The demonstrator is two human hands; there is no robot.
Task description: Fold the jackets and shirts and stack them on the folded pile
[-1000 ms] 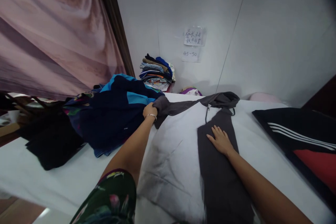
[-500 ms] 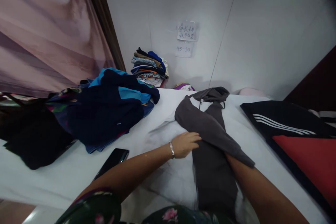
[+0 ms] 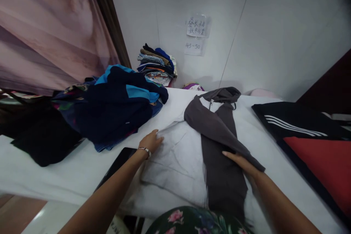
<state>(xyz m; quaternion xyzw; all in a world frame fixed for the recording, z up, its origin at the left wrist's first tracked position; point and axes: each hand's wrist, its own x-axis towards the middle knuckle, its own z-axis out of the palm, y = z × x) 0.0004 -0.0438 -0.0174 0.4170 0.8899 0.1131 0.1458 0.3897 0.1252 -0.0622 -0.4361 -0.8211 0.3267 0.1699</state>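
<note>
A hooded jacket (image 3: 178, 153) with a pale body and dark grey panels lies spread on the white table. Its dark sleeve (image 3: 219, 124) is folded slantwise across the front, and the hood points to the wall. My left hand (image 3: 150, 142) is at the pale left edge of the jacket, thumb and fingers apart. On the other side, my right hand (image 3: 242, 162) lies on the dark panel, partly under the folded sleeve. One digit of it shows stretched out flat; the others are covered by cloth.
Left of the jacket lie a heap of navy and blue clothes (image 3: 115, 106), black cloth (image 3: 46, 139) and a black phone (image 3: 117, 164). A folded stack (image 3: 157, 65) stands by the wall. At right are a black striped garment (image 3: 296, 120) and a red one (image 3: 320, 164).
My left hand has moved left from the jacket's middle to its pale left edge. The pale side now lies more spread out. My right hand has come partly out from beneath the sleeve.
</note>
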